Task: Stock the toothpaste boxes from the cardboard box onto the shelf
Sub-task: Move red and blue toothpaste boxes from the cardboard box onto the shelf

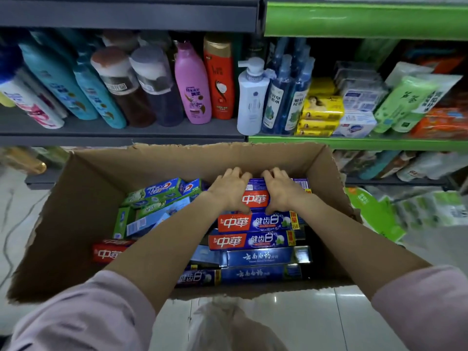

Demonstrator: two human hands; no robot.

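We've both hands in the open brown cardboard box, left hand and right hand, fingers curled over the far edge of the top red-and-blue toothpaste box, thumbs on its near edge. Risk, as we judge it: it's on a loose stack w/ similar boxes just below, so a skewed lift could drag neighbours or drop it back. The carton sits on the glossy pale tiled floor, just below the grey metal shelf of shampoo bottles; green shelf to the right.

Red-and-blue toothpaste boxes (some green)
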